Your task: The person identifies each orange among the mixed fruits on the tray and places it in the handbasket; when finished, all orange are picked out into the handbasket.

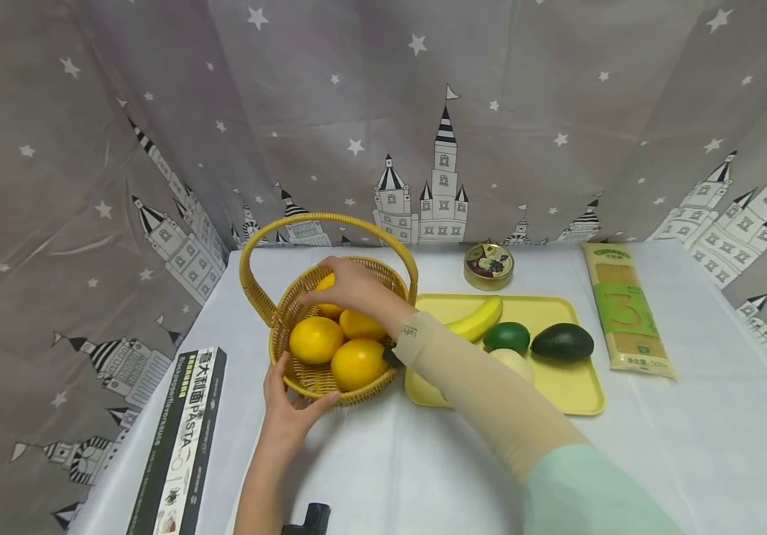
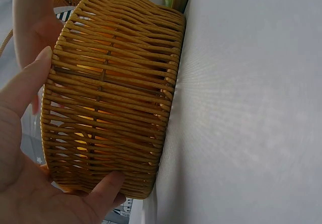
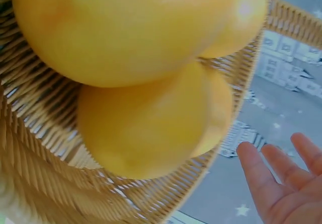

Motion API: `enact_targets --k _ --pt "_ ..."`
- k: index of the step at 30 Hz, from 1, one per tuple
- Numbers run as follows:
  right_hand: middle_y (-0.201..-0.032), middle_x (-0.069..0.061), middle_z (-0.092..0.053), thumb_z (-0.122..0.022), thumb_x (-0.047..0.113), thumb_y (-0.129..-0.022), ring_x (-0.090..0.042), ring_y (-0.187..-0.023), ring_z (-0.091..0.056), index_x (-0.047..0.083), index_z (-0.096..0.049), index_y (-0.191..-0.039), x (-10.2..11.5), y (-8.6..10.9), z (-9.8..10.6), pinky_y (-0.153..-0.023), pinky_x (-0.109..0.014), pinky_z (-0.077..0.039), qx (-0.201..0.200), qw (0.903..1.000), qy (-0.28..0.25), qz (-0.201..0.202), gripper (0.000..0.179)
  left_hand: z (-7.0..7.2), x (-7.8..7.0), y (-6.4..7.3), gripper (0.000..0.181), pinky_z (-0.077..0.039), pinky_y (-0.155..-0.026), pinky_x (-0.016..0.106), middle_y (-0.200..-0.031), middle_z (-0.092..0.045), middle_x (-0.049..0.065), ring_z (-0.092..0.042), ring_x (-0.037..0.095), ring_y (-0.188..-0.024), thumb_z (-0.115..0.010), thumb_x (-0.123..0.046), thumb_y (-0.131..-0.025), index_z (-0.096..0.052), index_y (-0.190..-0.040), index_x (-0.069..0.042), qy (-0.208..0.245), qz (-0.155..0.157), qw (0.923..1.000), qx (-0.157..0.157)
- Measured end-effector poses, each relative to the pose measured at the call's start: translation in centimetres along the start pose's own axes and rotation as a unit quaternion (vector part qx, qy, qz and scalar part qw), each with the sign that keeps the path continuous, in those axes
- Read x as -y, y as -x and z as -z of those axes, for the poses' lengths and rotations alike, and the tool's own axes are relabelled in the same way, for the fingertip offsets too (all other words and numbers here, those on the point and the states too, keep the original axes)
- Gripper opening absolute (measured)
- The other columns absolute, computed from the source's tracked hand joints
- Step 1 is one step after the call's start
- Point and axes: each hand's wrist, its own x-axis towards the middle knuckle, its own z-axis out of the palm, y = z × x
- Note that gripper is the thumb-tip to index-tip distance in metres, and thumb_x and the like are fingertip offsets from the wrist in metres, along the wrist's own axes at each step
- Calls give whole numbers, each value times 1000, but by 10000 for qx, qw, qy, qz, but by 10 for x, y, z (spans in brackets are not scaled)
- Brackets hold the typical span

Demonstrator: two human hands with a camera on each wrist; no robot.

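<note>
A wicker basket with a tall arched handle stands on the table, holding several rounded yellow-orange fruits. My left hand holds the basket at its near left side. Seen in the left wrist view, the thumb of the left hand lies at the rim while other fingers bend against the woven wall. Over the basket's back part reaches my right hand, above a fruit there. The right wrist view has this right hand with fingers extended and apart from the large yellow fruits.
Right of the basket is a yellow tray with a banana, an avocado, a green fruit and a pale round item. A round tin stands behind it. A noodle pack lies right, a pasta box left.
</note>
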Motion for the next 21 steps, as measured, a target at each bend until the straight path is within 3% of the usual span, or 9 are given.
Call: enact_targets --k 9,15,21 --pt "-148 -2 -42 -69 54 -83 -21 -133 -41 18 -42 -147 14 31 10 -109 -38 -38 -382 9966 274 679 78 2 1 -1 110 -37 -107 47 -156 16 16 -28 51 -134 -79 -29 -82 3 -155 -16 -30 43 10000 -14" --pt "-146 5 -43 -70 52 -84 -16 -132 -41 24 -43 -145 15 67 25 -109 -36 -37 -786 9913 82 1056 73 1 2 -2 110 -37 -108 47 -156 17 16 -28 50 -134 -78 -28 -83 4 -155 -15 -24 -13 10000 -1" --pt "-145 11 -42 -71 51 -83 -15 -129 -44 28 -43 -145 0 109 43 -104 -38 -43 -1253 9847 -172 1196 72 -1 2 -3 110 -36 -108 47 -156 16 17 -27 50 -135 -78 -27 -83 4 -155 -15 -28 -26 10000 7"
